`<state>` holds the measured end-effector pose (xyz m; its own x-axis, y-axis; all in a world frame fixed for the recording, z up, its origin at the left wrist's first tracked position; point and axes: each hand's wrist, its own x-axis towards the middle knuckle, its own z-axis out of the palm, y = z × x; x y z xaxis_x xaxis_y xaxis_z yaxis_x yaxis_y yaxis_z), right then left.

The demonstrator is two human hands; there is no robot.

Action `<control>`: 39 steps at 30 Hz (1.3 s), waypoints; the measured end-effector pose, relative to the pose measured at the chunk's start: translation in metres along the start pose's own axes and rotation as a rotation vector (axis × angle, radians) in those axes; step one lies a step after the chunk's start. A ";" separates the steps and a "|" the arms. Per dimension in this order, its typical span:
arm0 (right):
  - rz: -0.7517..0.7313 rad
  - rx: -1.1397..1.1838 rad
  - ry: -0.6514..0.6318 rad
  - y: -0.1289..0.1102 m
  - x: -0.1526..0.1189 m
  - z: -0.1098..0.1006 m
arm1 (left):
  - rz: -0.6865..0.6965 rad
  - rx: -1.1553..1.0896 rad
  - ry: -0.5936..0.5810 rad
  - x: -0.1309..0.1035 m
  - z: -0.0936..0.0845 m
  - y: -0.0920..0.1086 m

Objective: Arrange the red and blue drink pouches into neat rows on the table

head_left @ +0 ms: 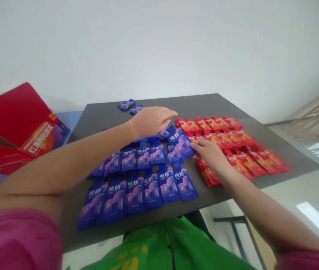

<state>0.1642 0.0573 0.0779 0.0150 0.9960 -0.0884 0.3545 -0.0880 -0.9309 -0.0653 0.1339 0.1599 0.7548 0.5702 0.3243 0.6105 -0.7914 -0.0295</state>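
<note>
My right hand (206, 150) pinches the lower right edge of a blue-purple pouch (182, 143) between thumb and fingers. That pouch is tilted and overlaps another pouch in the middle row. My left hand (152, 122) hovers just above and left of it, back of the hand up, fingers stretched to the right with a gap to the thumb; nothing shows in it. Beneath my left arm, several blue-purple pouches (135, 193) lie in overlapping rows, the back row partly hidden. Rows of red-orange pouches (242, 163) lie beside my right hand.
Two groups of blue-purple pouches (126, 105) lie near the far edge of the dark table (204, 103). A red carton (15, 120) with raised flaps stands at the left. A white wall (159, 48) rises behind the table.
</note>
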 end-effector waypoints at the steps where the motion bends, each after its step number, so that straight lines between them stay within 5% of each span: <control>1: 0.065 0.053 -0.002 0.005 -0.001 0.001 | -0.022 -0.010 0.042 -0.004 0.001 -0.001; 6: 0.242 0.192 -0.031 0.021 -0.003 0.009 | -0.057 -0.033 0.056 -0.029 0.009 0.005; 17: 0.329 0.151 -0.082 0.039 0.005 0.038 | -0.029 -0.034 0.025 -0.059 0.015 0.006; 21: 0.257 -0.021 -0.123 0.040 0.007 0.039 | -0.033 -0.031 0.001 -0.060 0.017 0.002; 27: -0.135 -0.727 0.005 0.048 0.003 0.028 | -0.062 -0.049 -0.037 -0.062 0.022 -0.003; 35: -0.134 -0.654 -0.051 0.063 0.006 0.049 | -0.049 -0.081 -0.048 -0.058 0.031 -0.010; 39: -0.173 -0.644 0.021 0.069 0.004 0.054 | -0.061 -0.087 -0.051 -0.059 0.031 -0.011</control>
<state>0.1378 0.0546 -0.0058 -0.0764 0.9955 0.0561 0.8411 0.0946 -0.5325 -0.1090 0.1164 0.1119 0.7297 0.6264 0.2741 0.6339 -0.7701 0.0721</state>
